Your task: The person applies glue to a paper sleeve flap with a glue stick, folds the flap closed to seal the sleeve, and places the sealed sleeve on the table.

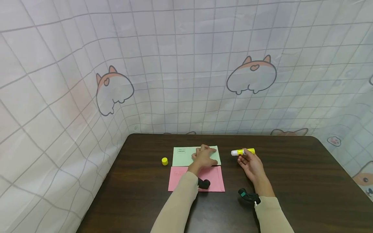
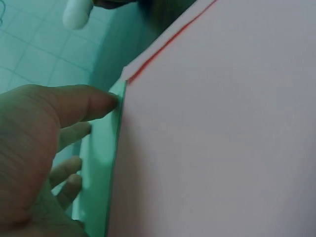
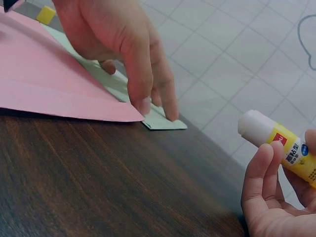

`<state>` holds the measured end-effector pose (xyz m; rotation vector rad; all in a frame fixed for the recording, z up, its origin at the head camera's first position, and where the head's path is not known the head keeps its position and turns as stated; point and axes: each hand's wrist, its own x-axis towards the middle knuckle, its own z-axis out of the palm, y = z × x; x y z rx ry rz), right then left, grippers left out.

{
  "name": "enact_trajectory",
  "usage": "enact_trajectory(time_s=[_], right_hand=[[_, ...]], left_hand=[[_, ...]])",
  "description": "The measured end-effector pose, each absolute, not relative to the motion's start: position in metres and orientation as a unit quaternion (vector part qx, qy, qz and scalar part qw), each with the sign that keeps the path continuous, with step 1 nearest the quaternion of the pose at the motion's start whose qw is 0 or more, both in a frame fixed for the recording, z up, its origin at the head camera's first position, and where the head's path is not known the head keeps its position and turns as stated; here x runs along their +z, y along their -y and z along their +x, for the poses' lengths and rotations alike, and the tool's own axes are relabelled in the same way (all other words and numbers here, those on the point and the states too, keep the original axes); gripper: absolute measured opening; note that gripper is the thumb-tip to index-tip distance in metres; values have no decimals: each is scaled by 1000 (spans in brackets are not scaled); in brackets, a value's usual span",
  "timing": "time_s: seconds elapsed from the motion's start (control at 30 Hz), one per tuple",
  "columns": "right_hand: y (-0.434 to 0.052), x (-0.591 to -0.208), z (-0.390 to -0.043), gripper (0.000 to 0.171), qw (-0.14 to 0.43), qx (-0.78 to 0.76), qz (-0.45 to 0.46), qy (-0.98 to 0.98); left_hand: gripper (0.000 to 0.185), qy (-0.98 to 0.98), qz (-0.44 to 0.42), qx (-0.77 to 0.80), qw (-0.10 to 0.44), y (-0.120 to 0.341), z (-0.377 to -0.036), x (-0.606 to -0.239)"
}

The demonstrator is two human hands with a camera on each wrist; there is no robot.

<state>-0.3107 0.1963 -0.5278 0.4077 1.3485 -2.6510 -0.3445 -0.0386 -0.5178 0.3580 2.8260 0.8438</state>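
Glue stick [image 3: 284,148] label unreadable, right hand [image 1: 252,165] gripping

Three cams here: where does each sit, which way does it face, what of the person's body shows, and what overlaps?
Head: worn high, looks forward and down at the table; both sleeved forearms show, left hand on the green envelope, right hand holding the glue stick.
Left wrist: sits low by the left hand, faces along the pink envelope; thumb and fingers show.
Right wrist: sits low, faces left across the table; right hand shows, left hand beyond.
Shared: wrist views both show the glue stick tip, both envelopes.
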Motion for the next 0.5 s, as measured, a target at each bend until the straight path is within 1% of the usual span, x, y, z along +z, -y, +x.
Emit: enact_trajectory(time_s=[0.07,0.2,0.4,0.5], right_hand=[[-196,-528,-310,15,68,-878,135,-454],[-194,-528,-309,20,61,-870,129,-472],[-193,-529,-309,22,60,-857,120,-497],[-192,-530,-308,20,61,-855,112,-503]], left_hand=[[59,-946,133,281,92,41,-343,-516],[53,-936,159,299,90,49,-340,-512],[38,-913,172,366,51,63,-329,-508],[35,-905,180,383,34,69,-318,-504]])
